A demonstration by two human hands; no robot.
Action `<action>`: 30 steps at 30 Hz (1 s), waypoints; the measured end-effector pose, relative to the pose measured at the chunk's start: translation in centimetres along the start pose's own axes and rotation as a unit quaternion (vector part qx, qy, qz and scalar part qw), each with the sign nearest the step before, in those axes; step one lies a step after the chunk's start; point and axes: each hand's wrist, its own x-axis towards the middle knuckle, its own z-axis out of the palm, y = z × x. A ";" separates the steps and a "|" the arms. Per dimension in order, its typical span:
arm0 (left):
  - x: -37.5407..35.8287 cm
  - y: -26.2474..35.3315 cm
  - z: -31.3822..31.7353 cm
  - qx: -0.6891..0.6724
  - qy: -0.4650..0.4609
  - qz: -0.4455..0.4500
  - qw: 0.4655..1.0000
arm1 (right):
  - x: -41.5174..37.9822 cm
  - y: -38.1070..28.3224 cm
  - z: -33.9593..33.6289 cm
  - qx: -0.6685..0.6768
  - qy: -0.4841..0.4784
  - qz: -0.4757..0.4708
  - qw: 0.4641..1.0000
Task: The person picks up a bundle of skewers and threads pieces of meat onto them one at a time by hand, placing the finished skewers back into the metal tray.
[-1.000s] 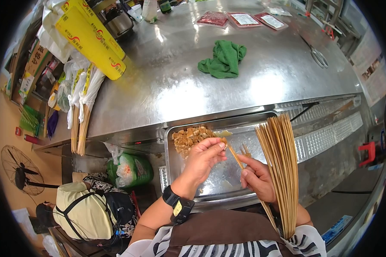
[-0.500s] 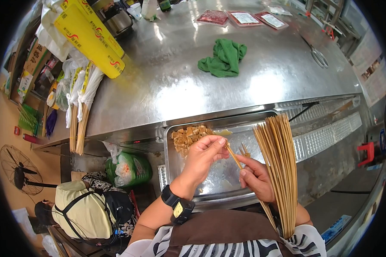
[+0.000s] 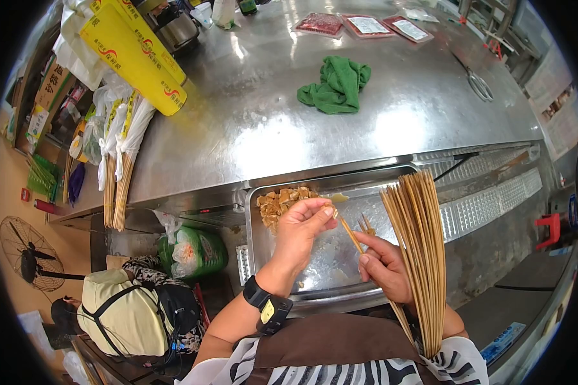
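Over a metal tray (image 3: 327, 289), my left hand (image 3: 305, 228) pinches a small light-brown piece at the upper end of a wooden skewer (image 3: 352, 236). My right hand (image 3: 385, 266) grips that skewer lower down, fingers curled round it. A thick bundle of skewers (image 3: 422, 250) stands beside my right hand, against my forearm and apron. Brown chunks (image 3: 279, 204) are heaped in the tray's upper left corner, partly behind my left hand. A few skewer tips with a piece on them show behind my right fingers.
On the steel table (image 3: 237, 144) lie a green cloth (image 3: 337, 85), scissors (image 3: 478, 85), red packs (image 3: 366, 26), yellow rolls (image 3: 135, 54) and wrapped skewer bundles (image 3: 122, 173). A green bag (image 3: 199, 250) and another person (image 3: 125, 311) are at the lower left, near a fan (image 3: 29, 256).
My left hand has shifted slightly left and down, and the piece now shows between its fingertips at the skewer's end. My right hand has barely moved.
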 end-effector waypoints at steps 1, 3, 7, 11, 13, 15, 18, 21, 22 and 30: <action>0.0 -0.1 -0.1 0.009 -0.008 0.013 1.000 | 0.0 0.0 0.0 0.000 0.001 -0.003 1.000; 0.0 -0.1 -0.2 0.018 -0.016 0.025 0.999 | 0.0 0.2 0.0 0.002 0.002 -0.007 1.000; -0.2 0.2 0.2 0.114 -0.012 0.071 0.991 | 0.1 0.3 0.0 0.015 0.002 -0.001 1.000; -0.6 0.7 0.5 0.205 -0.020 0.096 0.974 | 0.1 0.4 0.0 0.017 0.000 0.002 1.000; -0.6 0.6 0.5 0.203 -0.029 0.105 0.973 | 0.2 0.4 -0.1 0.006 0.000 -0.007 1.000; -0.5 0.5 0.5 0.202 -0.038 0.115 0.972 | 0.2 0.4 -0.2 -0.001 0.002 -0.005 1.000; -0.5 0.4 0.5 0.154 -0.052 0.126 0.979 | 0.2 0.7 -0.2 0.001 0.006 -0.008 1.000; -0.5 0.4 0.6 0.142 -0.050 0.121 0.981 | 0.2 0.8 -0.1 0.013 0.005 -0.011 1.000; -0.5 0.4 0.7 0.129 -0.042 0.109 0.985 | 0.2 0.7 -0.1 0.016 0.003 -0.011 1.000; -0.2 0.1 0.9 0.107 -0.012 0.092 0.990 | 0.1 1.0 -0.2 0.003 0.002 0.015 1.000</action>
